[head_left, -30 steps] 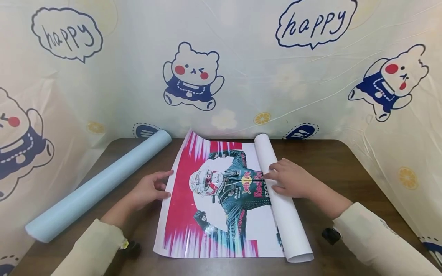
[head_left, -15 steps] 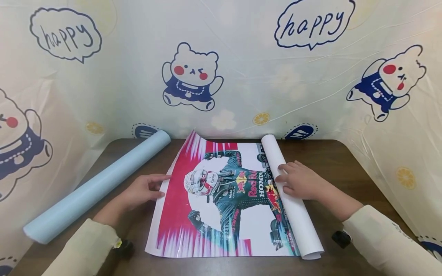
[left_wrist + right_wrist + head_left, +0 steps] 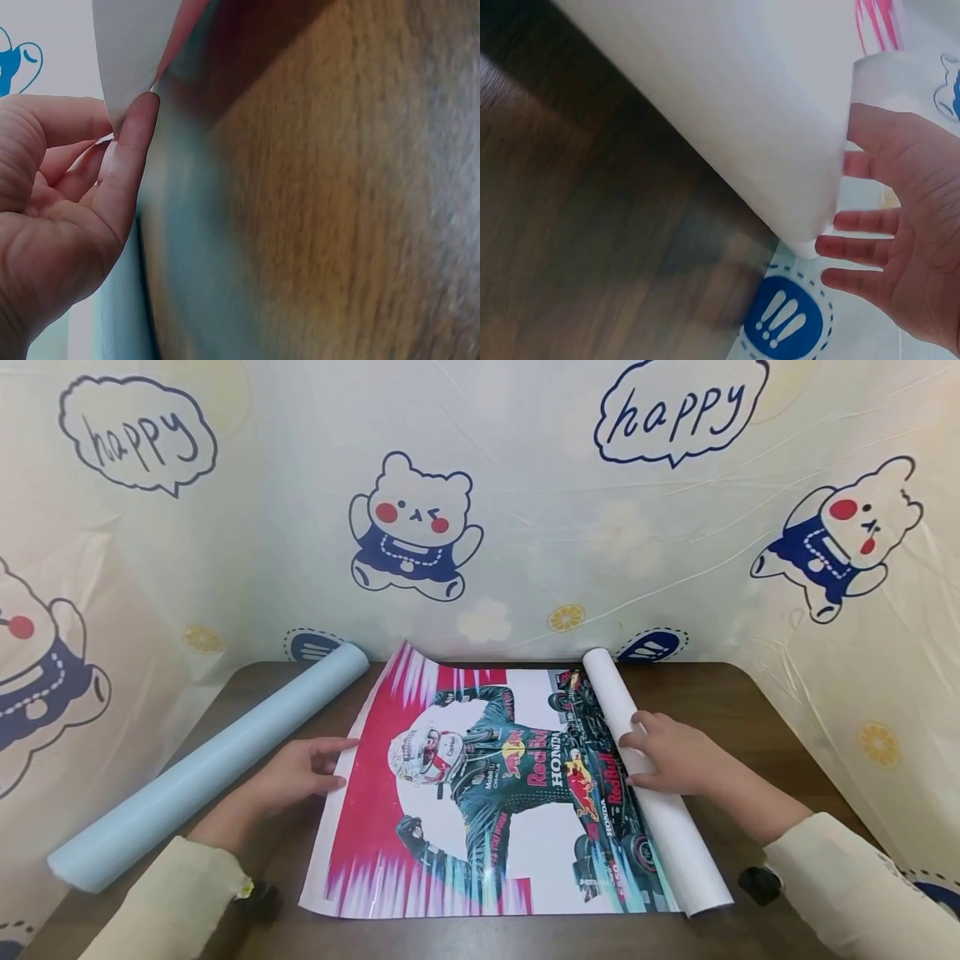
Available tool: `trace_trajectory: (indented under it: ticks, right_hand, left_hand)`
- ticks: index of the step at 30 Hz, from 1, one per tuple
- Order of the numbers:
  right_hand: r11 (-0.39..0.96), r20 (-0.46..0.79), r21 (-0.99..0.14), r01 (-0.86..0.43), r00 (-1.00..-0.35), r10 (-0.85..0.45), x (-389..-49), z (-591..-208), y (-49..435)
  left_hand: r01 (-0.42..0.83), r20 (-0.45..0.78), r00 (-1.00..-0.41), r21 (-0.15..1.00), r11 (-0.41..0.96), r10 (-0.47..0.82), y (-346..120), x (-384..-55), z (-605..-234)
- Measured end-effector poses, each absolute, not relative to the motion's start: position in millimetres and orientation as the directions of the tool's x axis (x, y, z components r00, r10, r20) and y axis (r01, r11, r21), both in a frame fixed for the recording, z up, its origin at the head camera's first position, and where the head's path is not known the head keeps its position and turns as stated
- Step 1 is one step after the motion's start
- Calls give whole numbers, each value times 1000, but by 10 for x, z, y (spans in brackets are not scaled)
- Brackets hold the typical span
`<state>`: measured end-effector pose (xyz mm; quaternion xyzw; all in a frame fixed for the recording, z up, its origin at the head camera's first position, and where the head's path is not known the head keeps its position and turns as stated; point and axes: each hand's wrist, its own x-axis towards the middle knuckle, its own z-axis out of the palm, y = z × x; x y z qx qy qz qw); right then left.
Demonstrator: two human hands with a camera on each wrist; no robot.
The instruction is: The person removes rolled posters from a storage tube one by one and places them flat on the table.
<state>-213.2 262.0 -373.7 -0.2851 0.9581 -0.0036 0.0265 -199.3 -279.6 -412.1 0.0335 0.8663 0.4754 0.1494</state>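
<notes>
A glossy poster (image 3: 480, 785) lies partly unrolled on the table, printed with a helmeted racing driver and a car against red and white. Its right part is still curled into a white roll (image 3: 675, 839). My left hand (image 3: 296, 768) pinches the poster's left edge between thumb and fingers; in the left wrist view that paper edge (image 3: 139, 52) runs into the fingertips. My right hand (image 3: 671, 756) rests against the roll with fingers extended, and the right wrist view has those fingertips touching the white paper (image 3: 727, 97). The far left corner of the poster curls upward.
A pale blue roll (image 3: 213, 764) lies diagonally on the left side of the brown wooden table (image 3: 480, 939). Behind the table hangs a light curtain (image 3: 540, 543) with bear drawings. Dark wrist devices (image 3: 760, 885) sit by both sleeves.
The right hand has moved right with the roll, uncovering more of the poster, including the car. The left hand has shifted left with the poster's edge. The blue roll stays in place.
</notes>
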Motion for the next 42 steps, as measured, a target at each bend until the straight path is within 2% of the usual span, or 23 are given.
trace_trajectory:
  ticks: [10, 24, 28, 34, 39, 42]
  right_hand:
    - [874, -97, -196, -445, -878, -469, -2117, -3743, 2836]
    - [940, -154, -229, -254, -944, -293, -2116, -3742, 2986]
    - [903, -143, -374, -212, -949, -282, -2128, -3717, 3171]
    - [767, -92, -629, -127, -967, -236, -2102, -3823, 3588]
    - [673, -81, -737, -68, -979, -188, -2039, -3985, 3795]
    - [626, -135, -780, 3, -977, -164, -2010, -4047, 3843]
  left_hand:
    - [-92, -227, -956, 836, 541, 188, -2879, -1996, -4135]
    - [-106, -236, -955, 835, 540, 177, -2911, -2021, -4145]
    - [-108, -241, -953, 839, 534, 186, -2936, -2018, -4146]
    - [-117, -254, -951, 825, 553, 177, -2994, -2002, -4161]
    - [-148, -281, -945, 821, 551, 166, -3043, -2021, -4230]
    - [-167, -294, -943, 823, 542, 156, -3061, -2044, -4287]
